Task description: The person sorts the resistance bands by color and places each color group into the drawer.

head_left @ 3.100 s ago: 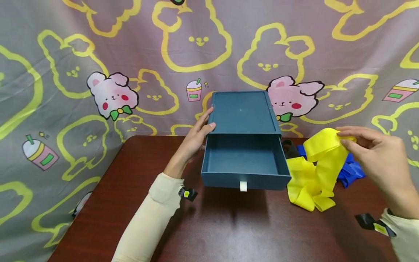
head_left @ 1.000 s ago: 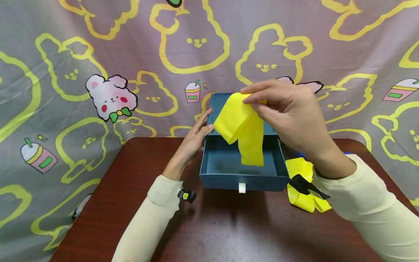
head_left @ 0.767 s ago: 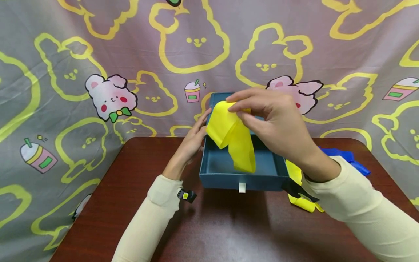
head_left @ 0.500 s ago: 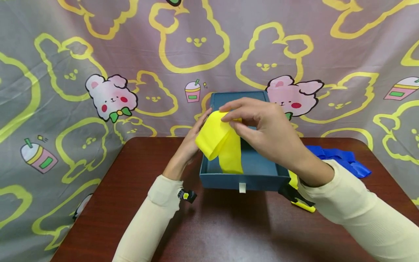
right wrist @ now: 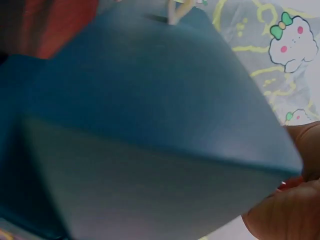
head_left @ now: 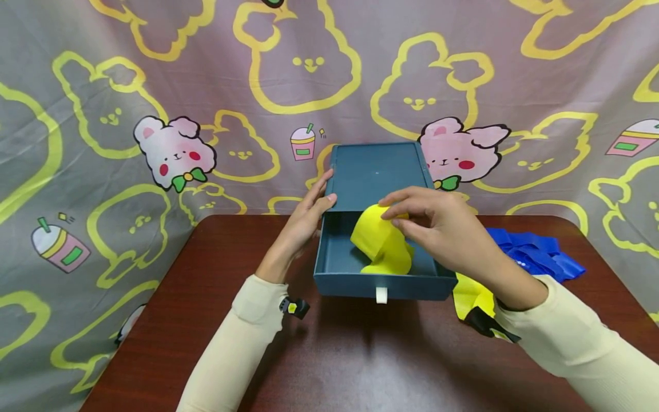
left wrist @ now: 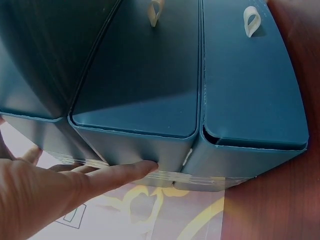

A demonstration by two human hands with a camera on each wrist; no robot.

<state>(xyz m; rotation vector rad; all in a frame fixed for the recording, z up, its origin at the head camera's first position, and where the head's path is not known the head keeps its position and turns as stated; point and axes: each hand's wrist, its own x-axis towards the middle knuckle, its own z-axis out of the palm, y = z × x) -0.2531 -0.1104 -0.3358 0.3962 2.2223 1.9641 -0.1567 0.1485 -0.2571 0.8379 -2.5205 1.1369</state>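
Observation:
A blue-grey drawer box [head_left: 378, 171] stands at the middle of the table with its top drawer [head_left: 340, 281] pulled out. My right hand [head_left: 448, 229] is over the drawer and pinches the top of a wide yellow ribbon [head_left: 378, 237], whose lower part bends inside the drawer. My left hand [head_left: 305, 220] rests against the box's left side, thumb at the top edge. In the left wrist view, the left hand [left wrist: 75, 185] lies along the side of the stacked drawers [left wrist: 145, 80], fingers fairly straight. The right wrist view is blurred; fingers [right wrist: 280, 215] show beside a drawer corner.
Another yellow ribbon [head_left: 471, 294] lies right of the box, partly under my right forearm. Behind it is a pile of blue ribbon [head_left: 540, 252]. A white pull tab [head_left: 381, 295] sticks out from the drawer front. A patterned curtain [head_left: 231, 68] hangs behind the brown table [head_left: 231, 252].
My right hand has carried the yellow ribbon from the table's right side over the drawer, then lowered it and moved slightly right. The left hand has stayed on the box.

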